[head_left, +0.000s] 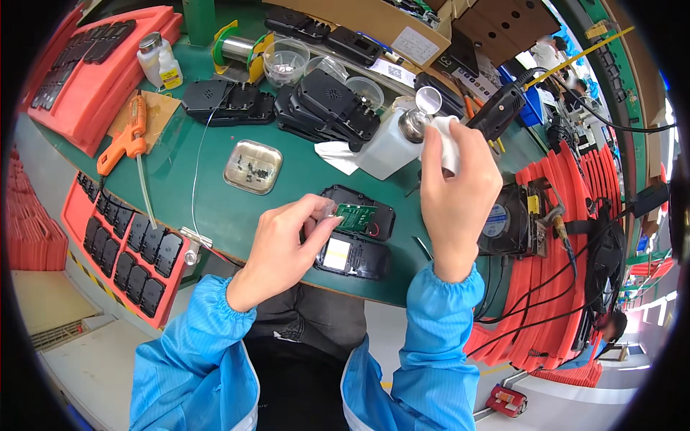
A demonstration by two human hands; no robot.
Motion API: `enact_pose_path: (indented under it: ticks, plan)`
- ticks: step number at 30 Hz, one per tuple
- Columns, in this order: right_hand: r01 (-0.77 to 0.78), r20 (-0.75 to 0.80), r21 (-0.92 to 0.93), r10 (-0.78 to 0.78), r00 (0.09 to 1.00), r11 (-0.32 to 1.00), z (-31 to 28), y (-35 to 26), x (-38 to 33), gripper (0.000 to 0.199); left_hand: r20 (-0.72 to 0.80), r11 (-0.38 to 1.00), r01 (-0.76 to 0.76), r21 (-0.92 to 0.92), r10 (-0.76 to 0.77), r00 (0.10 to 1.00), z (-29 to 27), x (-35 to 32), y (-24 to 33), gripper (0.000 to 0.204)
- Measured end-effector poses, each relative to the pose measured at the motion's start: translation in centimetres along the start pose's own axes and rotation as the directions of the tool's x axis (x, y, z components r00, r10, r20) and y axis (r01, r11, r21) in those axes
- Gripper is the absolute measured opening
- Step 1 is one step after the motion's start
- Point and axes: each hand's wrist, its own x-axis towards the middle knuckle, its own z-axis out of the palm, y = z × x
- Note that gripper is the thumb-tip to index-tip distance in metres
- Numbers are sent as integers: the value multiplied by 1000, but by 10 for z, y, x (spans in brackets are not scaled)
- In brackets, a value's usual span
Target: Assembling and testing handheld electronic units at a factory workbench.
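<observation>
Green work mat (208, 194), orange glue gun (129, 136) on brown card, square metal tray (252, 167) holding small parts, red foam trays (108, 79) of black housings, clear plastic cups (286, 61), solder spool (239, 49), black fan (507, 221), cardboard boxes (374, 18).

Left hand (287, 241) steadies open black device (357, 231); right hand (456, 190) presses white cloth (447, 140) on dispenser bottle (392, 144).

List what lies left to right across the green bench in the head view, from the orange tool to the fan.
Orange tool → metal tray → left hand → open black device → right hand holding a white wipe → black fan.
</observation>
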Motion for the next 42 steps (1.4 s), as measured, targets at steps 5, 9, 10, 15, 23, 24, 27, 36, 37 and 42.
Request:
enact_pose_path:
  ticks: [5, 9, 10, 15, 23, 24, 27, 36, 37, 42]
  plan:
    - [128, 164, 27, -131, 978, 991, -4, 6, 0, 18, 15, 1000, -1, -7, 1, 1000, 0, 2, 2, 13]
    - [159, 189, 12, -159, 969, 987, -6, 10, 3, 20, 33, 995, 61, -73, -59, 998, 6, 5, -2, 10]
    - [165, 189, 9, -164, 968, 986, -7, 9, 3, 21, 31, 992, 73, -106, -70, 997, 6, 6, -5, 10]
    - [69, 135, 167, -92, 987, 984, -26, -10, -20, 24, 30, 965, 162, -208, -160, 987, 5, 8, -4, 7]
    - [54, 349, 221, -131, 928, 974, -12, -29, -104, 38, 43, 934, 217, -282, -214, 976, 4, 5, -3, 7]
    - [61, 357, 188, -126, 926, 980, -10, -32, -108, 41, 31, 929, 214, -301, -215, 976, 5, 5, -4, 7]
    - [17, 379, 178, -85, 921, 984, -13, -40, -121, 43, 24, 928, 207, -309, -210, 977, 6, 4, -3, 7]
    - [46, 412, 51, -63, 909, 998, -12, -50, -118, 47, -30, 945, 136, -297, -152, 988, 9, 4, -12, 10]
    - [45, 413, 51, -63, 909, 998, -12, -50, -117, 47, -30, 945, 138, -297, -153, 988, 8, 3, -12, 10]
    - [24, 374, 48, -40, 926, 999, -10, -52, -116, 47, -19, 935, 147, -323, -162, 987, 7, 1, -13, 9]
